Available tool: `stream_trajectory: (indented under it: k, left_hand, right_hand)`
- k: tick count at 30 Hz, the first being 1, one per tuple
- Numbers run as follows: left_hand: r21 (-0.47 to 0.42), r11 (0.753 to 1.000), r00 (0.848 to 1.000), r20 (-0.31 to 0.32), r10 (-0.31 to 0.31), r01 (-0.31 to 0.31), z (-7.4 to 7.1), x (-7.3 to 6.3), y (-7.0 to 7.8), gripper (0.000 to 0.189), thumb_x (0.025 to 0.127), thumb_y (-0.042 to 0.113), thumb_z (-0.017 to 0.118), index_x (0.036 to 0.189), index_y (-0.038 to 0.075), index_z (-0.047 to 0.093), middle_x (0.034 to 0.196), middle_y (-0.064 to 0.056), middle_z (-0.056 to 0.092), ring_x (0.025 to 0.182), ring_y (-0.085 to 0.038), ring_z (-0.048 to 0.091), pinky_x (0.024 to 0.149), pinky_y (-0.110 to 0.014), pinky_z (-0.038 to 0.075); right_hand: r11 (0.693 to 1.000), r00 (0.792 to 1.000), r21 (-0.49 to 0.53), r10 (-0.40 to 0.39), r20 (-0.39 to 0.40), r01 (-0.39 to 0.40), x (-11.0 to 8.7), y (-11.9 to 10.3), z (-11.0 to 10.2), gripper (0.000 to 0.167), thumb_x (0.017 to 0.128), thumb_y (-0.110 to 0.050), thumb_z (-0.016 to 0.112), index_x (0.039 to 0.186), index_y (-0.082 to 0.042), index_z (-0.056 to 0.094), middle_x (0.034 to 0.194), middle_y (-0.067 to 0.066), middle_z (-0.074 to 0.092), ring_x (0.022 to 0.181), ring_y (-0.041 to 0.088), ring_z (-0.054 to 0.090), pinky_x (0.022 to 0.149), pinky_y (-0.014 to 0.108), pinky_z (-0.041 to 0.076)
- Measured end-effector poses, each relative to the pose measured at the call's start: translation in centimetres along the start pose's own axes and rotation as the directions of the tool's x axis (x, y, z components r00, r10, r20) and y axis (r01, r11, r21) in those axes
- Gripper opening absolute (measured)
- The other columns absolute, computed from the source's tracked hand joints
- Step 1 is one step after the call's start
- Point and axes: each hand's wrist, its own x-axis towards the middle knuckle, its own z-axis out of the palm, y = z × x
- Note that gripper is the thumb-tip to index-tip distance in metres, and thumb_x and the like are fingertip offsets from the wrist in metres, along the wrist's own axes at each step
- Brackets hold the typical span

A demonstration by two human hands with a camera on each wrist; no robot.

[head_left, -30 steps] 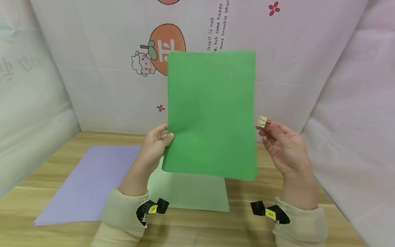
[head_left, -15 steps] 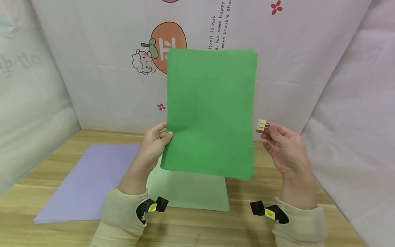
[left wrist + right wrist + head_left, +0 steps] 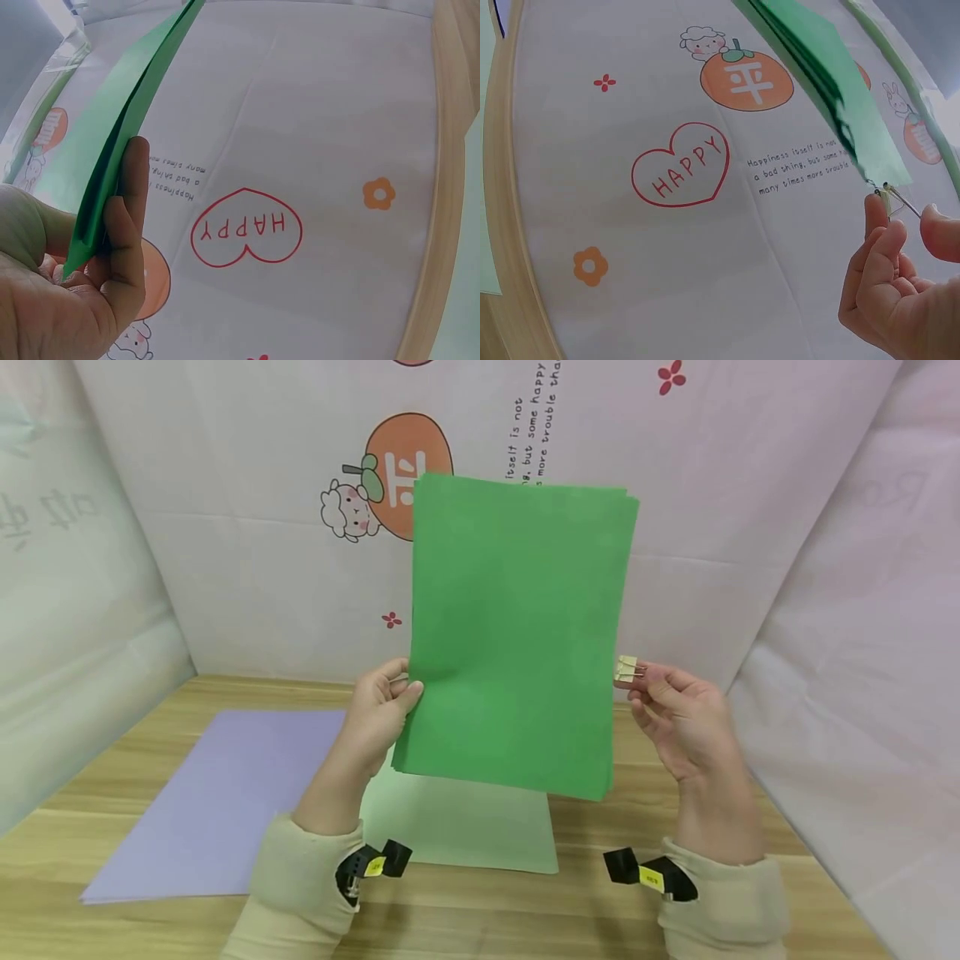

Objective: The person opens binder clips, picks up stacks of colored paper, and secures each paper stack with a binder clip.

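My left hand [image 3: 378, 714] grips a stack of green paper sheets [image 3: 517, 635] at its lower left edge, thumb in front and fingers behind. The stack stands upright above the table, its corners slightly fanned. In the left wrist view, the green sheets [image 3: 124, 120] appear edge-on with gaps between the layers. On the other side my right hand [image 3: 686, 714] pinches a pale yellow binder clip [image 3: 627, 669] by its wire handles, between thumb and fingers. The clip's mouth is right at the right edge of the sheets. In the right wrist view, the clip [image 3: 887, 201] overlaps the sheets' edge.
Lavender paper [image 3: 202, 810] lies on the wooden table [image 3: 480, 918] at the left. Beside it, partly under the raised stack in this view, is a pale green sheet [image 3: 465, 835]. Printed white cloth [image 3: 697, 602] encloses the back and both sides.
My right hand has moved left with the binder clip, bringing it up to the stack's right edge. The green stack has turned a little and its top leans right. My left hand keeps its grip.
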Motion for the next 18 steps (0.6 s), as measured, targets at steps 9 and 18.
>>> stream_trajectory:
  k: [9,18]
  left_hand:
    - [0.010,1.000,1.000,-0.010,-0.002,0.003,0.10,0.04,-0.04,0.031,0.104,0.000,0.044,0.133,-0.003,0.054,0.105,-0.016,0.074,0.073,-0.009,0.069,0.071,-0.026,0.058]
    - [0.014,1.000,1.000,0.010,0.006,-0.006,0.12,0.04,-0.20,0.030,0.104,0.002,0.044,0.133,-0.001,0.055,0.107,-0.016,0.073,0.075,-0.010,0.070,0.072,-0.028,0.058]
  right_hand:
    - [1.000,1.000,-0.004,0.007,0.003,-0.007,0.09,0.23,-0.22,0.010,0.092,-0.011,0.069,0.090,-0.005,0.077,0.089,0.003,0.069,0.080,0.011,0.063,0.070,0.016,0.055]
    - [0.999,0.999,-0.009,0.036,0.019,-0.035,0.25,0.24,-0.34,0.010,0.092,-0.013,0.069,0.091,-0.006,0.076,0.087,0.003,0.072,0.080,0.011,0.064,0.072,0.016,0.056]
